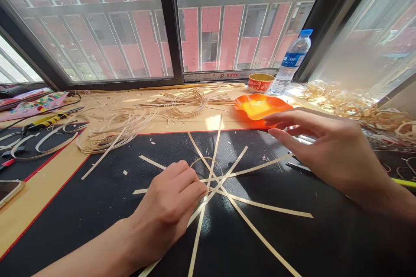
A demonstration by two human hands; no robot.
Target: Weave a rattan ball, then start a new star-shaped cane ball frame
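Observation:
Several flat, pale bamboo strips (pixel 260 225) cross one another in a star on the black mat (pixel 325 242). A thin ring of the same material (pixel 208 158) loops around their crossing point. My left hand (pixel 169 207) is closed at the left of the crossing, its thumb and fingers pinching the strips and the ring's edge; the fingertips are partly hidden. Raised over the mat's right side, my right hand (pixel 325 151) has its thumb and index finger a little apart, with nothing visible between them. Its fingertips appear just in front of an orange tray (pixel 256 106).
Coils of thin strip (pixel 190 103) and a loose bundle (pixel 120 125) lie along the back. Curled shavings (pixel 357 104) pile up at right. A red tin (pixel 260 83) and a water bottle (pixel 290 62) stand by the window. Yellow-black pliers (pixel 45 122) and a phone (pixel 9 191) lie left.

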